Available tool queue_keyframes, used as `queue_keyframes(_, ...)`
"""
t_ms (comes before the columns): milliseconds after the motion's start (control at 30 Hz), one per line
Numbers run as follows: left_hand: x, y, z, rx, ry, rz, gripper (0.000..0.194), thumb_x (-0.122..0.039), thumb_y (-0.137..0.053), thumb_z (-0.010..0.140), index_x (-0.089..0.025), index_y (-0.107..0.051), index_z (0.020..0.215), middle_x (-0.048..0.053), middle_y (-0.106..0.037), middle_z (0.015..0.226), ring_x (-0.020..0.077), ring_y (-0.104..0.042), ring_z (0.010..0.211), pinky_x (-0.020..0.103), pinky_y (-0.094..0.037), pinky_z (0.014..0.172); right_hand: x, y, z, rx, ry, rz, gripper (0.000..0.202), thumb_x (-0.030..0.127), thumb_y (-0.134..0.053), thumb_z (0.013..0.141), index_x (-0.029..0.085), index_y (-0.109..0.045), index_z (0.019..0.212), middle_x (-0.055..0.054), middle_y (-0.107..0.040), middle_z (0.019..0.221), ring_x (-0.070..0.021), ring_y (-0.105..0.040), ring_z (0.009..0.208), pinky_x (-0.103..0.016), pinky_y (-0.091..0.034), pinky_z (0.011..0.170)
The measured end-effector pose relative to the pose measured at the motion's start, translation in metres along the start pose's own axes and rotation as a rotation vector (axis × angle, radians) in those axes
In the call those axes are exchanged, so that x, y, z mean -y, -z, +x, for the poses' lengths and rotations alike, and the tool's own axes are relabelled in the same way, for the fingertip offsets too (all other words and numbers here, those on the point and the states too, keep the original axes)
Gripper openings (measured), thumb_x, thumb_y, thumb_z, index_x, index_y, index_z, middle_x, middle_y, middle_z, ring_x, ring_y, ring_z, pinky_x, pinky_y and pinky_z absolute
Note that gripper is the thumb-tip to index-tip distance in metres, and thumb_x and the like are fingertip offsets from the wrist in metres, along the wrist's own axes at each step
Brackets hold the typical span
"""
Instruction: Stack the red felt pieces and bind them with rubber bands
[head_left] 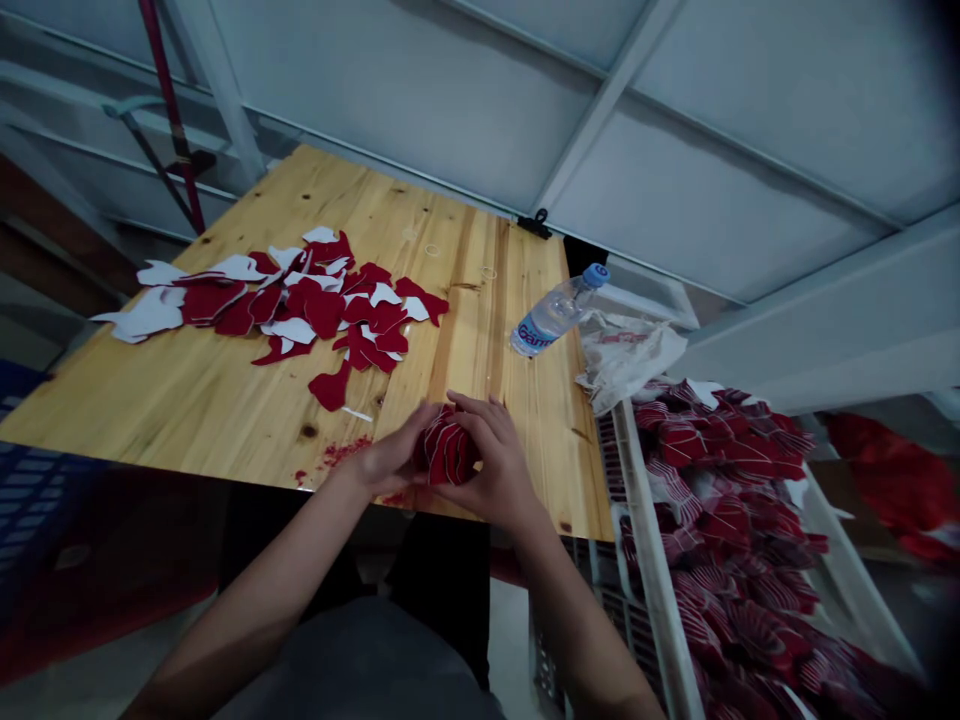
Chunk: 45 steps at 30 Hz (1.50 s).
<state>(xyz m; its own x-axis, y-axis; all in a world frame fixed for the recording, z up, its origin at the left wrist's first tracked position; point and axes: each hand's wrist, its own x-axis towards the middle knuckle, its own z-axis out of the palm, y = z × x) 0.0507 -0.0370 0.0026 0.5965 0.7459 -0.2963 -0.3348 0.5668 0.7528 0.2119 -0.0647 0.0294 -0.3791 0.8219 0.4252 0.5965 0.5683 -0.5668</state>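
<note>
Between my two hands, near the table's front edge, is a small stack of red fabric pieces (448,452) with pale edges showing. My left hand (397,447) closes on its left side. My right hand (495,455) wraps around the right side, fingers curved over the top. A loose pile of red and white cut fabric pieces (307,300) spreads over the left part of the wooden table (480,350). One red piece (330,388) lies at the pile's near end. Red lint (341,452) is scattered just left of my hands.
A water bottle (559,312) with a blue cap stands at the table's right side, by a crumpled plastic bag (630,350). Right of the table, a white crate (649,560) holds bundled red pieces (742,520). A black clip (534,224) grips the far edge; a blue basket (34,500) is at left.
</note>
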Motion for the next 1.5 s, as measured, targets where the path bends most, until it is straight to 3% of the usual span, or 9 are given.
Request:
queue_keyframes(200,0.006,0.004,-0.008,0.172,0.028,-0.189,0.058,-0.055,-0.077,0.069,-0.024,-0.061,0.115,0.009,-0.069,0.112,0.0259,-0.065,0.104,0.037,-0.051,0.088,0.002,-0.007,-0.006,-0.231,-0.095,0.069,0.051,0.031,-0.076,0.068,0.026,-0.049,0.112,-0.014,-0.058,0.131,-0.0313,-0.059,0.114,-0.051,-0.050,0.093)
queue_keyframes(433,0.007,0.004,-0.003,-0.129,0.120,-0.276,0.021,-0.033,-0.056,0.090,-0.015,-0.066,0.093,0.006,-0.072,0.082,0.0165,-0.065,0.070,0.027,-0.052,0.063,-0.004,-0.013,-0.011,-0.339,-0.177,0.207,0.041,0.030,-0.068,0.071,0.025,-0.049,0.107,-0.006,-0.056,0.101,-0.0247,-0.058,0.093,-0.043,-0.052,0.081)
queue_keyframes(600,0.000,-0.005,-0.002,-0.236,0.179,-0.294,0.021,-0.032,-0.059,0.090,-0.014,-0.065,0.081,0.001,-0.066,0.068,0.0111,-0.058,0.060,0.021,-0.045,0.056,-0.003,-0.015,-0.008,-0.071,-0.122,0.151,0.053,0.036,-0.073,0.071,0.024,-0.049,0.117,-0.010,-0.052,0.112,-0.0280,-0.054,0.107,-0.046,-0.049,0.091)
queue_keyframes(767,-0.001,0.001,-0.005,-0.120,0.183,-0.340,0.035,-0.048,-0.059,0.088,-0.014,-0.067,0.082,0.003,-0.068,0.072,0.0128,-0.060,0.063,0.023,-0.046,0.058,-0.004,-0.013,-0.004,0.116,-0.223,0.106,0.060,0.041,-0.078,0.070,0.021,-0.049,0.118,-0.012,-0.056,0.116,-0.0286,-0.055,0.108,-0.046,-0.049,0.093)
queue_keyframes(933,0.004,0.022,-0.016,0.213,0.205,-0.380,0.034,-0.013,-0.067,0.078,-0.017,-0.064,0.111,0.006,-0.073,0.102,0.0197,-0.068,0.091,0.038,-0.055,0.083,-0.013,-0.015,-0.011,-0.061,-0.262,0.205,0.046,0.030,-0.070,0.069,0.023,-0.051,0.110,-0.006,-0.060,0.103,-0.0239,-0.059,0.093,-0.040,-0.051,0.082)
queue_keyframes(1133,0.006,0.025,-0.020,0.015,0.137,-0.171,0.034,-0.020,-0.070,0.080,-0.014,-0.061,0.111,0.009,-0.076,0.094,0.0224,-0.074,0.080,0.037,-0.060,0.073,-0.013,-0.014,-0.015,-0.326,-0.329,0.373,0.039,0.034,-0.062,0.073,0.023,-0.050,0.109,-0.005,-0.056,0.097,-0.0218,-0.058,0.086,-0.036,-0.051,0.075)
queue_keyframes(1267,0.002,0.017,-0.022,-0.118,0.172,0.110,0.029,-0.028,-0.074,0.077,-0.014,-0.062,0.100,0.005,-0.074,0.071,0.0188,-0.071,0.058,0.028,-0.055,0.055,0.001,-0.004,-0.011,-0.141,-0.172,0.298,0.049,0.031,-0.068,0.071,0.024,-0.051,0.116,-0.007,-0.057,0.107,-0.0248,-0.058,0.098,-0.040,-0.051,0.084)
queue_keyframes(1400,-0.004,0.017,-0.029,-0.138,0.096,0.318,0.028,-0.031,-0.078,0.071,-0.014,-0.067,0.091,0.001,-0.072,0.069,0.0152,-0.068,0.057,0.025,-0.053,0.055,0.009,0.001,-0.008,0.168,-0.021,0.153,0.066,0.026,-0.074,0.067,0.024,-0.047,0.127,-0.010,-0.057,0.123,-0.0280,-0.055,0.110,-0.044,-0.047,0.094)
queue_keyframes(1500,-0.006,0.025,-0.035,-0.045,0.119,0.198,0.043,-0.037,-0.080,0.068,-0.015,-0.069,0.103,0.003,-0.075,0.078,0.0187,-0.071,0.067,0.030,-0.056,0.065,0.007,0.000,-0.011,0.155,-0.054,0.084,0.064,0.028,-0.075,0.066,0.023,-0.048,0.125,-0.009,-0.061,0.114,-0.0269,-0.057,0.101,-0.043,-0.049,0.088)
